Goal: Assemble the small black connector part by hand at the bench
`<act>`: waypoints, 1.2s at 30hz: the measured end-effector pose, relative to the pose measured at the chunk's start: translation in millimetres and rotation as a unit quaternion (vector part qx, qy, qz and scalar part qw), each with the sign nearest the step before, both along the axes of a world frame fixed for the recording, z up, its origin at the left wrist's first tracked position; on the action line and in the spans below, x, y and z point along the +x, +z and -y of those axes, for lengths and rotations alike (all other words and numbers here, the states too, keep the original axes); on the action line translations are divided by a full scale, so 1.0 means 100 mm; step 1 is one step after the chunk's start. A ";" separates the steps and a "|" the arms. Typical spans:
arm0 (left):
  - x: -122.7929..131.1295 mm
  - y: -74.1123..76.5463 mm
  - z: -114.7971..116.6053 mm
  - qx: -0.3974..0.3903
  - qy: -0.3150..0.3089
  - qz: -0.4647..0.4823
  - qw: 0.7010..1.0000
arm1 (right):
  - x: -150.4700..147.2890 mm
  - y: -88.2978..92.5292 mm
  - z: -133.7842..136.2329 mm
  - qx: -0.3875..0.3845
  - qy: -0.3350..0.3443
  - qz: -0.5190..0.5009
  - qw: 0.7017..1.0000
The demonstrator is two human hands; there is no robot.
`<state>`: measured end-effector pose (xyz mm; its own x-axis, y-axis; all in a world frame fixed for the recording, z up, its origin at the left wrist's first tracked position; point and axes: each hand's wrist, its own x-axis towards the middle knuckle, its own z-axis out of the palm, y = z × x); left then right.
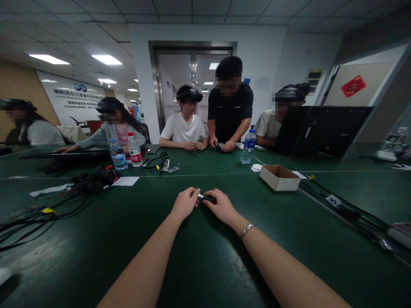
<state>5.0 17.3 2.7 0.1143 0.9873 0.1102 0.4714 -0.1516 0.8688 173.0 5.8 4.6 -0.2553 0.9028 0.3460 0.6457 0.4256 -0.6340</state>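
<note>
Just below the middle of the frame, two hands meet over the green table (205, 265). The left hand (185, 203) and the right hand (221, 206) each pinch one end of a small black part (206, 198), with fingers curled in and knuckles up. The part lies between the two sets of fingertips, low over the table or resting on it — I cannot tell which. Only a short dark stretch with a pale glint shows; fingers hide the rest.

By its size, the part is probably light and stiff, likely hard plastic or metal. Its smooth look suggests it could slip from a loose pinch. The ends seem the natural places to hold it, with fingertips and little force, since the middle offers too little to grip.

A bracelet (246, 231) circles the right wrist. Right of centre an open box (279, 177) stands well apart from the hands. At the middle left a tangle of cables (93, 180) trails toward the left edge. A bottle (248, 147) stands farther up the table — behind it, at top centre, other people sit or stand with their own hands on the far side.
</note>
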 end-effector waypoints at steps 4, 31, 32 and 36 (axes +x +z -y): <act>0.00 -0.06 -0.03 -0.002 -0.007 0.033 0.999 | 0.00 -0.01 0.00 0.004 0.003 -0.003 1.000; -0.02 -0.01 0.03 -0.033 -0.060 0.081 0.994 | 0.00 -0.01 0.02 -0.008 0.002 -0.004 1.000; -0.03 -0.02 0.02 -0.032 -0.063 0.083 0.994 | 0.00 0.00 0.02 -0.009 0.003 -0.004 1.000; -0.03 -0.08 -0.02 -0.021 -0.064 0.091 0.994 | -0.01 0.01 0.02 -0.001 0.005 0.001 1.000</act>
<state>1.9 19.6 -4.9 0.2219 0.9700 0.0990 0.2849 -0.1615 0.9449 172.5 4.1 5.2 -0.2645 0.9009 0.3440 0.6422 0.4307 -0.6341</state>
